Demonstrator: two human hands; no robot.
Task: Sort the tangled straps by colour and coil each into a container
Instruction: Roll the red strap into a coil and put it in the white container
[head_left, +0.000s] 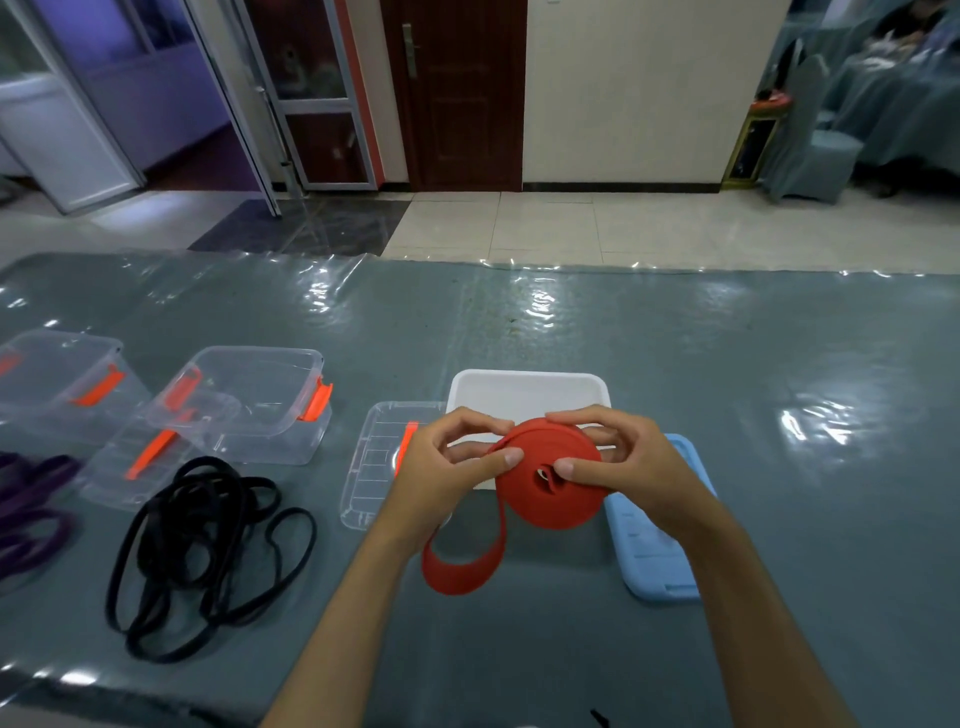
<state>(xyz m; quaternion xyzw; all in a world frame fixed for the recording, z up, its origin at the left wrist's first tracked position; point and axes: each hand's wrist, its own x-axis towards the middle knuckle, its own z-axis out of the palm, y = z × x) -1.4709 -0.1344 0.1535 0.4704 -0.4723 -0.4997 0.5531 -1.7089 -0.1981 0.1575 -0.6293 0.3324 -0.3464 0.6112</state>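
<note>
While both my hands work at the middle of the table (675, 338), the purple straps (31, 499) lie bunched at its far left edge, partly cut off by the frame. Behind them stands a clear container with orange latches (67, 379), and just right of it a second clear container (254, 400), with a clear lid with an orange clip (140, 457) leaning against its near side. Nearer me, the black straps (208, 551) lie in a loose tangle on the glossy cover. Further right, another clear lid (374, 462) lies flat, partly behind my left hand (447, 462), whose thumb and fingers pinch the red strap (545, 478) at the coil's left edge. Most of that strap is wound into a thick roll held above the table, with a loose loop hanging below. A white tray (524, 389) sits just behind the roll. My right hand (618, 457) grips the roll, thumb pressed near its centre. Beneath that wrist lies a blue lid (654, 551).
</note>
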